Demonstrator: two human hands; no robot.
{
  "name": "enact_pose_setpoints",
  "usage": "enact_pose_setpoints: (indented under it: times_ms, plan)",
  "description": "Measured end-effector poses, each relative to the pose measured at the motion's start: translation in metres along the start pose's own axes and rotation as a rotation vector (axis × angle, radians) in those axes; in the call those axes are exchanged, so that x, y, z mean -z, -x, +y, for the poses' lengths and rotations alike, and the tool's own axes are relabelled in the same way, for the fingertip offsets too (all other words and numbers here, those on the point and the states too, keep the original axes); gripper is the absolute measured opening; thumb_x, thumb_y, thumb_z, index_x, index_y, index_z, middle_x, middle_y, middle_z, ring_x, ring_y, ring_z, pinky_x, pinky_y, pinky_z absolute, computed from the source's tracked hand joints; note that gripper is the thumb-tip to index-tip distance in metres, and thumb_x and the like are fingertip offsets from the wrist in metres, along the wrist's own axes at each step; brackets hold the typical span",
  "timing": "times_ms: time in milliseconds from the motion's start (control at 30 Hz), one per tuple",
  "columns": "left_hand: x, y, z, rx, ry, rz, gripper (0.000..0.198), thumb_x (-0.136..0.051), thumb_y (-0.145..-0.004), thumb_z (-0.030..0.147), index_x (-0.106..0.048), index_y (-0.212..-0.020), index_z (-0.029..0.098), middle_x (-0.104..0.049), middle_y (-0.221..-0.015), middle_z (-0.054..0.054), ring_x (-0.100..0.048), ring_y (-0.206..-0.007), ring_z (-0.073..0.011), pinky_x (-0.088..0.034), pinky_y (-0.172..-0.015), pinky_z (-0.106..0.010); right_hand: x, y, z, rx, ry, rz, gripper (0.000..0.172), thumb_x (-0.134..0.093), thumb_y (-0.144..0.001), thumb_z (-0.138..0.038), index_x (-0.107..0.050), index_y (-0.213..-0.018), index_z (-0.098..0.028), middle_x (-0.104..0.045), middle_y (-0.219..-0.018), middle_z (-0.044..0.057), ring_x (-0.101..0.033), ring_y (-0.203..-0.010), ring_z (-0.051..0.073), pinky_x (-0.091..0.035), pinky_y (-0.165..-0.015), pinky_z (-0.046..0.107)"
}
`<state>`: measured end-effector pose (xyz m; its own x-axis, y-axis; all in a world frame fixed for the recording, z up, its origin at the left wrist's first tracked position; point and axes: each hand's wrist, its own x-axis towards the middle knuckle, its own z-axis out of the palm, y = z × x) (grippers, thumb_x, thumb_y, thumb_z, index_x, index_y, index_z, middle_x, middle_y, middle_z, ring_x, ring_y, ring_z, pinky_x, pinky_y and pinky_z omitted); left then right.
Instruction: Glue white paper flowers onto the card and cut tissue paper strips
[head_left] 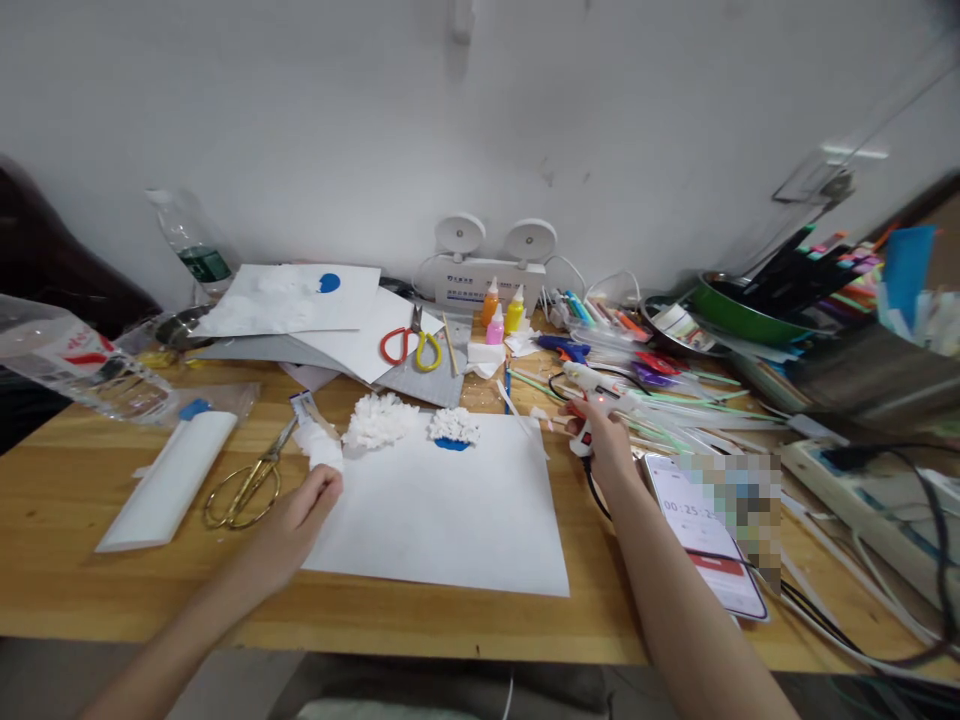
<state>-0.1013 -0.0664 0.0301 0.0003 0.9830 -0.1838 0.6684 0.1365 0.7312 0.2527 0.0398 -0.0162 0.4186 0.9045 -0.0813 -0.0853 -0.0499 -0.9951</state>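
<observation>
A white hot glue gun [611, 385] with a lit red switch is in my right hand [600, 435], at the right of the white paper sheet [450, 525]. My left hand [319, 495] is closed at the sheet's left edge, just below a crumpled white tissue [316, 442]; what its fingers hold, if anything, is hidden. A fluffy heap of white bits [381, 422] lies at the sheet's upper left. To its right, smaller white bits [454, 425] cover most of a blue patch [453, 445]. Gold-handled scissors [247, 490] rest left of my left hand.
A phone [697, 540] showing a timer lies beside my right forearm. Behind are red-and-yellow scissors [412, 345], small paint bottles [495, 325], a blue glue gun [564, 348] and a white router [487, 280]. A power strip [862, 520] with cables is at right; a plastic bottle [82, 360] lies left.
</observation>
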Motion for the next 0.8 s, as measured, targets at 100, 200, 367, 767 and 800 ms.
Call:
enact_pose_setpoints:
  times_ms: [100, 200, 367, 767, 800]
  plan:
    - [0.014, 0.011, -0.015, 0.026, 0.115, -0.020, 0.024, -0.039, -0.079, 0.044, -0.044, -0.073, 0.022, -0.039, -0.064, 0.004, -0.039, -0.061, -0.0131, -0.031, -0.057, -0.023, -0.005, -0.002, -0.003, -0.037, -0.062, -0.048, 0.022, -0.061, -0.062, -0.036, -0.057, -0.071, -0.016, -0.063, -0.058, 0.000, -0.046, -0.036, 0.008, -0.030, -0.030, 0.019]
    - [0.014, 0.015, -0.014, 0.090, 0.324, -0.106, 0.028, -0.038, -0.079, 0.047, -0.041, -0.070, 0.021, -0.028, -0.058, 0.005, -0.028, -0.052, -0.0103, -0.025, -0.049, -0.021, -0.013, -0.007, -0.007, -0.065, -0.100, -0.097, 0.020, -0.060, -0.063, -0.033, -0.054, -0.073, -0.016, -0.064, -0.059, 0.001, -0.048, -0.035, 0.009, -0.037, -0.032, 0.021]
    - [-0.005, 0.007, 0.016, 0.046, 0.678, -0.343, 0.033, -0.036, -0.080, 0.049, -0.034, -0.066, 0.019, -0.023, -0.055, 0.007, -0.016, -0.046, -0.0071, -0.014, -0.043, -0.021, -0.024, -0.016, -0.009, -0.061, -0.068, -0.096, 0.014, -0.055, -0.064, -0.030, -0.051, -0.068, -0.017, -0.061, -0.054, 0.001, -0.049, -0.035, 0.011, -0.041, -0.032, 0.023]
    - [-0.060, 0.005, 0.068, -0.059, 0.978, -0.528, 0.036, -0.039, -0.080, 0.049, -0.029, -0.063, 0.019, -0.022, -0.053, 0.008, -0.014, -0.041, -0.0041, -0.008, -0.041, -0.021, -0.028, -0.053, -0.005, 0.232, 0.425, 0.183, 0.021, -0.059, -0.062, -0.036, -0.054, -0.060, -0.016, -0.056, -0.051, 0.001, -0.054, -0.053, 0.018, -0.035, -0.045, 0.025]
    - [-0.062, 0.006, 0.068, -0.052, 0.980, -0.533, 0.036, -0.040, -0.079, 0.049, -0.029, -0.064, 0.019, -0.022, -0.052, 0.008, -0.014, -0.041, -0.0039, -0.008, -0.041, -0.022, -0.030, -0.056, -0.004, 0.260, 0.472, 0.189, 0.020, -0.059, -0.063, -0.036, -0.055, -0.062, -0.016, -0.057, -0.055, 0.001, -0.054, -0.056, 0.018, -0.036, -0.048, 0.026]
